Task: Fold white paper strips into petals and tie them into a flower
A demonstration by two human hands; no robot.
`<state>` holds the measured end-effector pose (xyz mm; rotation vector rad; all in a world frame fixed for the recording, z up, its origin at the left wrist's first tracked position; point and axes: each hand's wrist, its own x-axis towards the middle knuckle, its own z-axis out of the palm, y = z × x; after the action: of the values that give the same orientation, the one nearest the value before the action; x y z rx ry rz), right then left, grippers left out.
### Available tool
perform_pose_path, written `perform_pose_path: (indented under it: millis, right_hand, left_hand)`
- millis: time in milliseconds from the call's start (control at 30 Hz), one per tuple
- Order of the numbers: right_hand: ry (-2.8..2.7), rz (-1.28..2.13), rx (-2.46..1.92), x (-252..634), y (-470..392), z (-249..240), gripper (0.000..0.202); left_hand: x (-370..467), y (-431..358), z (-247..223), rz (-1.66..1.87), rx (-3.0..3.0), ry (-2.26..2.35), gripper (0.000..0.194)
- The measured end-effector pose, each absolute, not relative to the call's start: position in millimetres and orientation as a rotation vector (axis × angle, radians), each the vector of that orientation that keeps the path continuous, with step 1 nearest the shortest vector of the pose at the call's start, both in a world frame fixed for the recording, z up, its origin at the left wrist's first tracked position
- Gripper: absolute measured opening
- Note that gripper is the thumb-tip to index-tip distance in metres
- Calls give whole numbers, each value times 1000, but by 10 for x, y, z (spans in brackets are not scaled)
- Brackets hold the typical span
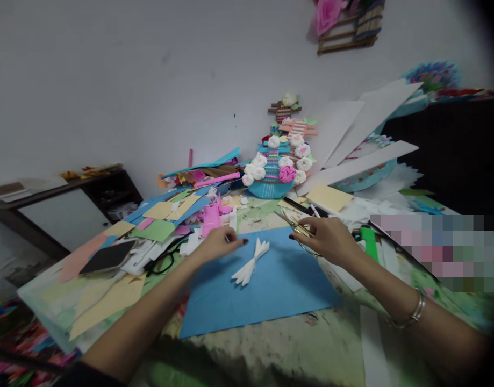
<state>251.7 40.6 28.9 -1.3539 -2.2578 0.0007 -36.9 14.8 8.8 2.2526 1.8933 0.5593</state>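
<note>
My right hand (327, 239) is closed around the gold handles of a pair of scissors (287, 219), whose blades point up and to the left. My left hand (219, 244) hovers over the left part of a blue sheet of paper (266, 301). Its thumb stretches to the right, apart from the bent fingers, and nothing shows between them. Between my hands, on the blue sheet, lies a white folded paper bundle (250, 266), pinched in at its middle and fanned at both ends. Neither hand touches it.
Paper pieces (156, 230), a dark phone (108, 258) and a black cord (162, 263) lie at the left. A flower-decorated paper craft (273, 172) stands at the back. A green object (369, 243) and white paper strips are on the right.
</note>
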Motion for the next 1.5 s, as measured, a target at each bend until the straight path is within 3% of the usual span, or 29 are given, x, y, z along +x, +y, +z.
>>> perform_pose_path:
  millis: [200,467,600,867,1133,1500]
  right_hand:
    - [-2252,-98,-1362,2540,429,269,45]
    - [-2251,83,-1282,2525,302,429,39]
    - [-2355,167,-1119,2488,165,485,32]
    - [-2386,15,-1090,2372,18,367,31]
    - [-2332,45,-1065,2451,-124,242,33]
    - [-2346,107,-1111,2470,-145,134,38]
  left_hand:
    - [90,19,72,486,2180,1632,11]
    - [162,195,211,825,1823,1406,10]
    - [172,114,246,997,1730,1302,20]
    - [50,-50,304,1271,1676,1387,19]
    - [131,-103,272,1267,1947,1426,10]
    - [128,-88,195,1205,2092,1381,13]
